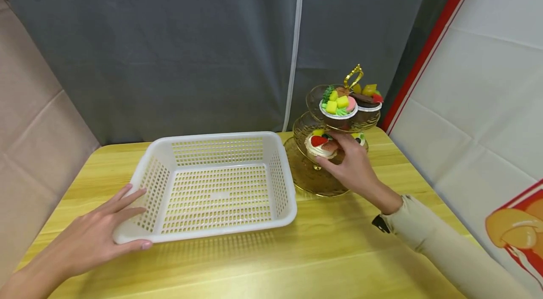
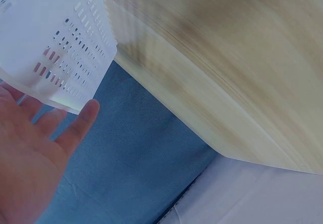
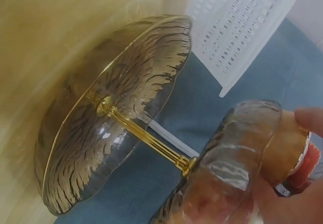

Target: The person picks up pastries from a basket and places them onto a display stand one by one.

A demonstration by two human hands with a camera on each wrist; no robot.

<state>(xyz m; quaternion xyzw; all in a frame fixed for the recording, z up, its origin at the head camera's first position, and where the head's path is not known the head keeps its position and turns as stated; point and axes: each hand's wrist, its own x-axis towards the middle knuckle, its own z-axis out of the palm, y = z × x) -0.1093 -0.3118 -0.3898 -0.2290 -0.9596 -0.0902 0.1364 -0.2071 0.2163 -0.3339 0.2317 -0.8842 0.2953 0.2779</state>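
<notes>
A white perforated plastic basket (image 1: 214, 137) stands on the table. My left hand (image 1: 97, 237) rests at its near left corner, fingers laid straight over the left rim and thumb along the front. To the right is a three-tier glass stand (image 1: 316, 185) with a gold handle and stem. My right hand (image 1: 355, 167) reaches into the middle tier and pinches a cream tart (image 1: 318, 148) topped with a strawberry, thumb and fingers on its sides. In the right wrist view, the tart is partly hidden behind the glass plate and the hand.
On the top tier sit a fruit-topped cupcake (image 1: 338, 108) and a chocolate one (image 1: 367, 102). Part of another tart (image 1: 360, 138) shows behind the right hand. A dark grey curtain (image 1: 169, 53) hangs behind the wooden table (image 1: 297, 261); a white panel (image 1: 479, 77) stands at right.
</notes>
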